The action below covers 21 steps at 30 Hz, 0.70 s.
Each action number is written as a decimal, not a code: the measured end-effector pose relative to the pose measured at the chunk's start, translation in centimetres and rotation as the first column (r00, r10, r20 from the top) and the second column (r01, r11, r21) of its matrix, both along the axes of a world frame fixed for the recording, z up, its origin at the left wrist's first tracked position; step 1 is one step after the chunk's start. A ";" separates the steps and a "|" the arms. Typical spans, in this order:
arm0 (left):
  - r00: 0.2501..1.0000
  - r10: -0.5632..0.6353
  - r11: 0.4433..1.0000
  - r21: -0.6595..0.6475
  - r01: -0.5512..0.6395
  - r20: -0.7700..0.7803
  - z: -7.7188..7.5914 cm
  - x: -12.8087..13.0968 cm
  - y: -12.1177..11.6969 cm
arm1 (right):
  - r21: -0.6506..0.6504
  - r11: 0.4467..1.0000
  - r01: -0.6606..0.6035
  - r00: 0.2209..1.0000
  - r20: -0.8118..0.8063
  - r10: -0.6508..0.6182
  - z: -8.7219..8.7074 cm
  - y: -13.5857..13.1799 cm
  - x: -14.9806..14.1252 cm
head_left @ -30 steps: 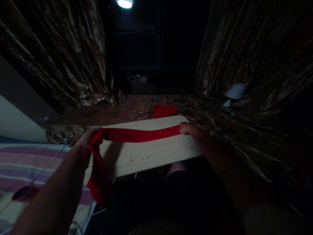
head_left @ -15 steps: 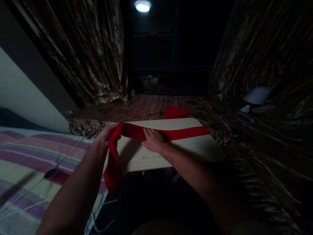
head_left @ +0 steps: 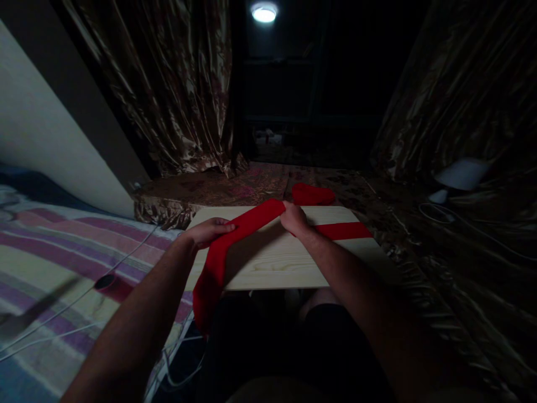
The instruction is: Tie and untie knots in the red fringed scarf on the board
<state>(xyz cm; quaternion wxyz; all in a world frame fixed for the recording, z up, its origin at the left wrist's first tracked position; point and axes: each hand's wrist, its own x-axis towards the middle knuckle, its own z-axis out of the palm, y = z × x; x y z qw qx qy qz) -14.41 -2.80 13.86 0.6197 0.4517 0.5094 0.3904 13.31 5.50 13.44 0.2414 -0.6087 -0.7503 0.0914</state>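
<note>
A long red strip of cloth [head_left: 253,221] runs across a pale wooden board [head_left: 268,264]. Its right part lies flat on the board, while the middle is lifted between my hands. My left hand [head_left: 210,232] pinches the strip with the thumb on top, near the board's left side. From there the loose end drops over the board's front left edge. My right hand [head_left: 293,218] is closed on the strip at the raised fold, fingers mostly hidden behind the hand. More red cloth [head_left: 312,194] lies bunched just beyond the board's far edge.
A striped blanket [head_left: 54,268] spreads on the left, with a red cylinder [head_left: 113,286] and white cables on it. A white lamp [head_left: 461,174] stands at the right on dark patterned fabric. Brown curtains [head_left: 184,101] hang at the back beside a dark window.
My right hand has gone from lying flat on the strip to gripping and lifting it. The left hand has lowered towards me along the cloth. The view has shifted slightly left.
</note>
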 end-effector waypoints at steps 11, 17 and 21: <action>0.830 0.082 0.947 0.304 0.109 -0.552 -1.7 9.0 2.7 | -0.091 0.994 0.051 0.998 -0.026 -0.054 1.8 0.9 -0.4; 0.390 0.388 0.850 0.487 0.200 -0.835 -2.5 14.2 2.3 | -0.115 0.988 0.099 0.995 0.044 -0.094 2.7 0.9 -0.1; 0.322 0.384 0.877 0.451 0.165 -0.865 -1.3 12.9 4.3 | -0.122 0.988 0.093 0.995 0.036 -0.089 2.4 1.1 1.0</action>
